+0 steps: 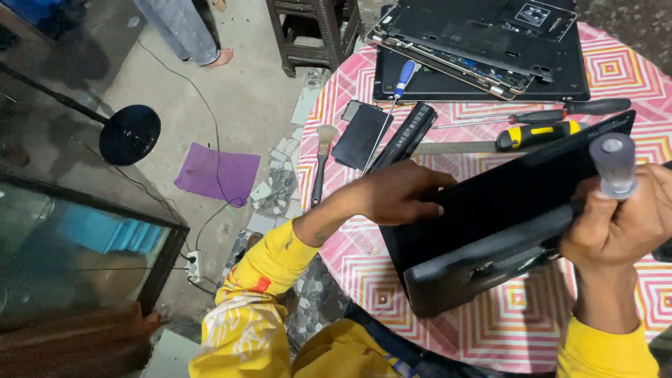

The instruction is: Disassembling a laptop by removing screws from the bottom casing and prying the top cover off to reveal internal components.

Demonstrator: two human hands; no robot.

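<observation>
Over on the far left I see a glass tank [77, 231] and a round black stand base [129, 133] on the concrete floor, with a purple cloth [217, 173] lying just beyond them and a white power strip [194, 266] near the tank's corner. Next comes the round table's pink patterned cloth [518, 308]. At its left edge lies a paintbrush [322, 157], then a flat black panel [362, 136], a blue-handled screwdriver [399, 87] and a long black battery [406, 136] side by side. My left hand [399, 192] is clamped on the upper left edge of the black laptop [490, 224], which stands tilted on its edge on the table, near me. Behind it sit a steel ruler [455, 148], a yellow-and-black screwdriver [535, 133] and a black-and-red screwdriver [560, 112], and farther back an opened laptop [483, 49] with its cover loose. On the right, my right hand [623, 227] is closed around a clear-handled screwdriver [614, 164], its handle upright, its tip hidden behind the black laptop.
</observation>
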